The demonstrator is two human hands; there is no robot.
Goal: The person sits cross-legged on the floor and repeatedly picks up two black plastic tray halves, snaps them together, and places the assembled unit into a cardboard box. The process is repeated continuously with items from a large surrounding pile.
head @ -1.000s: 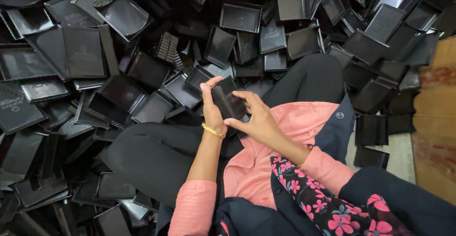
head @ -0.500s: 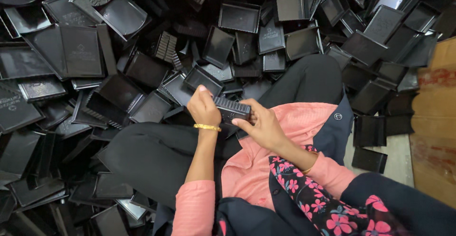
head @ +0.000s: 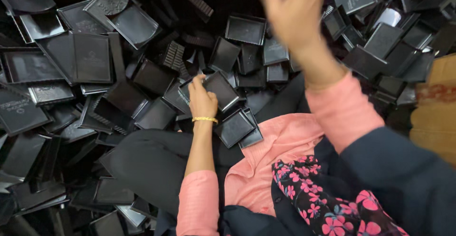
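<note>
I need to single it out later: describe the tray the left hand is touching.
Start at the pile of black plastic trays, then find the left hand wearing a gold bangle. Its fingertips meet a square black tray, tilted corner-down, its pale rim catching light.

I take this for a packing workshop: glossy black plastic trays (head: 92, 58) heaped across the floor beside brown cardboard (head: 439, 108).
</note>
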